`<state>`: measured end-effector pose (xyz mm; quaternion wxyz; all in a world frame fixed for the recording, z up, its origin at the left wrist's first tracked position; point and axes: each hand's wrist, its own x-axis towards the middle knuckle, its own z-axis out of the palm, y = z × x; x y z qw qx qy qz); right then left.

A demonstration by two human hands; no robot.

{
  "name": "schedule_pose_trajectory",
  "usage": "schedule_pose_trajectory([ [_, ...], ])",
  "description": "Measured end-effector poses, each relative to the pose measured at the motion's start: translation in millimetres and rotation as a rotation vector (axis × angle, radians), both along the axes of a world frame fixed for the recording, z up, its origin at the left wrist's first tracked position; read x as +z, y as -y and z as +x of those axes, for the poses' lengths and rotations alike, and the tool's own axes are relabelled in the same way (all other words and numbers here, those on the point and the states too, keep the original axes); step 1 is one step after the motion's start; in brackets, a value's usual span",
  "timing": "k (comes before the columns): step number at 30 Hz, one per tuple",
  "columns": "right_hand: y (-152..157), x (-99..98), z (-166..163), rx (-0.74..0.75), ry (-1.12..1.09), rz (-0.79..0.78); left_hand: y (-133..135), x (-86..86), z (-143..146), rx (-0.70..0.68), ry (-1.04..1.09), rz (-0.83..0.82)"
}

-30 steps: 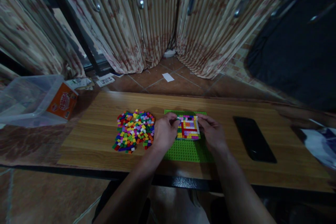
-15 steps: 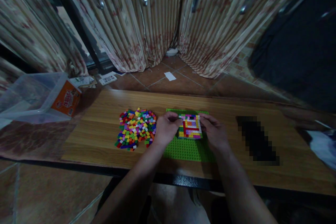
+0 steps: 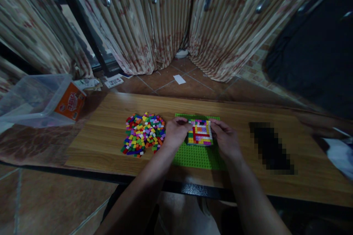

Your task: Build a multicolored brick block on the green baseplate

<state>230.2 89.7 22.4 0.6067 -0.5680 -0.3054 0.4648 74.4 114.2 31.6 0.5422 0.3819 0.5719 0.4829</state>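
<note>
A square build of multicoloured toy bricks (image 3: 200, 133), with red lines across its top, sits over the green studded baseplate (image 3: 195, 158). My left hand (image 3: 177, 131) is closed at the build's upper left corner, thumb and fingers against its edge. On the other side my right hand (image 3: 226, 137) grips the upper right edge, fingers bent round that corner. Some fingertips of both hands are hidden behind the build. To the left of my left hand lies a loose pile of small coloured bricks (image 3: 145, 134).
All this rests on a low wooden table (image 3: 93, 139) with a dark front edge. A blurred-out black object (image 3: 271, 148) lies to the right. At far left stands a clear plastic bin (image 3: 35, 99) with an orange label. Curtains (image 3: 165, 25) hang beyond the tiled floor.
The view has shifted very slightly. Both hands stay at the build's upper corners, and the brick pile looks the same.
</note>
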Motion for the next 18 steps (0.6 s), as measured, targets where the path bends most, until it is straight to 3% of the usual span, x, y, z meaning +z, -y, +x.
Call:
schedule_pose_trajectory([
  [12,2,0.5,1,-0.005,0.037,-0.007,9,-1.5,-5,-0.067,0.01,0.08],
  [18,3,0.9,2,-0.014,0.081,-0.061,2,7.4,-37,-0.099,-0.173,0.203],
])
